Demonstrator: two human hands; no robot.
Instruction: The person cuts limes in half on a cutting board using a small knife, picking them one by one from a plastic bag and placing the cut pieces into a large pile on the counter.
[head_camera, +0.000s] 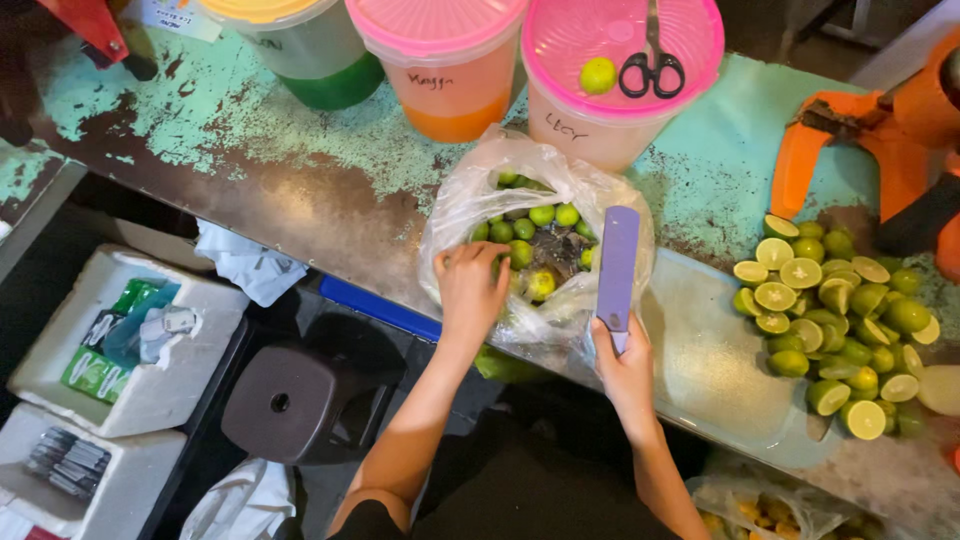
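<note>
Item: my left hand (470, 285), fingers curled down inside the mouth of the clear crinkled plastic bag (480, 195), closing on one of the small whole green limes (541, 214) heaped within. Which lime the fingertips pinch I cannot tell; the palm hides it.

Item: my right hand (625, 365), closed round the handle of the knife with a broad flat lilac blade (617, 265), blade pointing to the far side and lying across the bag's right edge.

Item: pale translucent cutting board (715, 355), just right of the bag, bare in the middle.

Item: heap of halved green limes (835, 325), on the right end of the board and spilling onto the counter, cut faces mostly up.

Handling note: as I judge it, the pick goes best with one lime taken cleanly from the top of the heap, the bag mouth kept open, and the blade held well apart from the reaching wrist.

Item: counter (250, 160), worn turquoise paint flaked to dark brown metal.

Far edge: three lidded plastic tubs, green (315, 55), orange (450, 75) and pink (600, 125); on the pink lid lie black-handled scissors (650, 65) and one loose lime (598, 75). Far right: orange lever press (880, 140).

Below, near left: dark plastic stool (295, 395), white foam boxes (150, 390) with packets, crumpled cloths.
</note>
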